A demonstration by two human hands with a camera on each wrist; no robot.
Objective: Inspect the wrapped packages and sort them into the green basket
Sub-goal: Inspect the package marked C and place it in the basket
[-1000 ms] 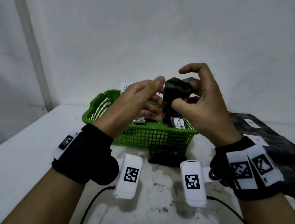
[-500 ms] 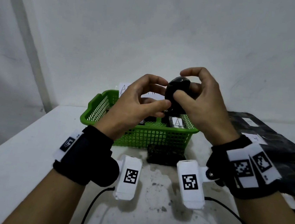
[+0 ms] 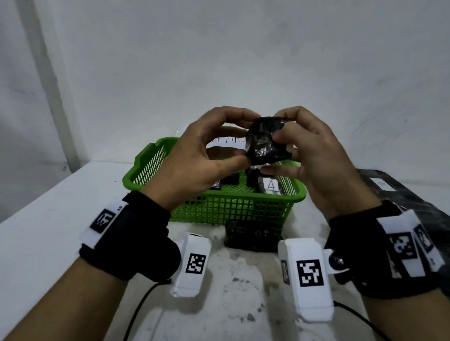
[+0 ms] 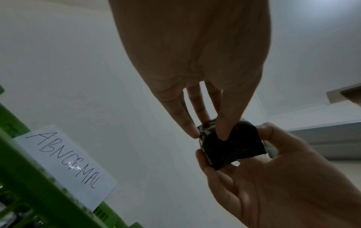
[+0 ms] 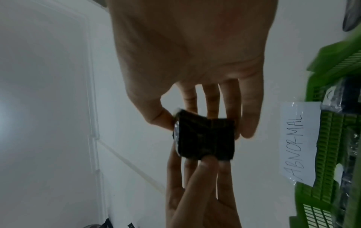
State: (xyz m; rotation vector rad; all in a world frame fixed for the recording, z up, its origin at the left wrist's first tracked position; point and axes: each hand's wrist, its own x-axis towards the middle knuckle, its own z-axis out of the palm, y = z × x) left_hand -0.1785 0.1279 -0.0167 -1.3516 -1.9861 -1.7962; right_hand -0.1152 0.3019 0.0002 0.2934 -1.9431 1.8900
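Note:
A small package wrapped in black film (image 3: 267, 144) is held in the air above the green basket (image 3: 215, 196). My left hand (image 3: 247, 138) pinches its left edge between thumb and index finger. My right hand (image 3: 283, 134) grips its right side, thumb on the front and fingers under and over it. In the left wrist view the left fingertips (image 4: 192, 132) press the package (image 4: 232, 148). The right wrist view shows it (image 5: 205, 138) between both hands. Several wrapped packages lie in the basket, one with a white "A" label (image 3: 271, 185).
A paper label reading "ABNORMAL" (image 4: 64, 162) hangs on the basket's far wall. One more dark package (image 3: 251, 236) lies on the white table just in front of the basket. Larger black packages (image 3: 410, 208) are stacked at the right. The wall stands close behind.
The package has been turned over between the hands. The left hand went from touching it with loose fingers to pinching its edge. Both hands stay above the basket.

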